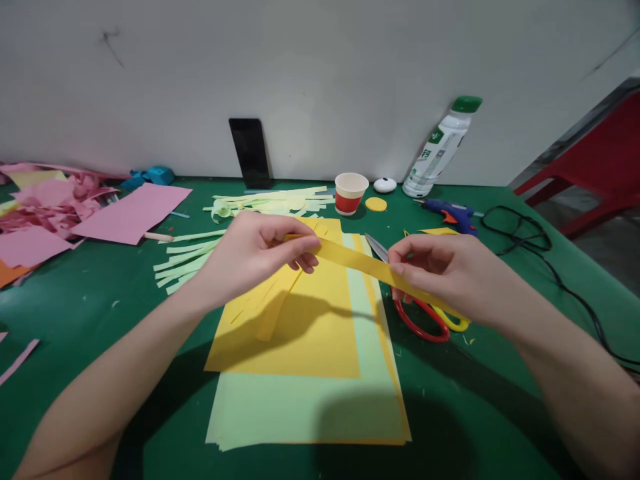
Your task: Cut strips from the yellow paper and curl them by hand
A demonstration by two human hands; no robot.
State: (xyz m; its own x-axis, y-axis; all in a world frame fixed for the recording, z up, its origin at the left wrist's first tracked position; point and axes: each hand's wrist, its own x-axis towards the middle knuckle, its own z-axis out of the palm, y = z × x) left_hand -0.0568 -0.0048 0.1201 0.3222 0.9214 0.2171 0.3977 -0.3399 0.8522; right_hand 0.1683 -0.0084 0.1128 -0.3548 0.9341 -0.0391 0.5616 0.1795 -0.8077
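A narrow yellow paper strip (355, 260) is stretched between my two hands, above the stacked paper. My left hand (265, 250) pinches its left end between thumb and fingers. Farther along, my right hand (435, 263) pinches it too, and the strip's other end runs on beneath that hand. Below lies a yellow sheet (310, 347) with a few thin slivers on it, on top of pale green sheets (300, 413). Scissors with a red handle (425, 327) rest beside the stack, partly hidden by my right hand; a yellow handle (457, 321) shows there as well.
Green paper strips (185, 263) and pink paper (135, 213) lie to the left. Along the wall stand a phone (250, 153), a paper cup (351, 193) and a leaning bottle (440, 150). A blue glue gun (453, 213) with a black cord (565, 287) is at right.
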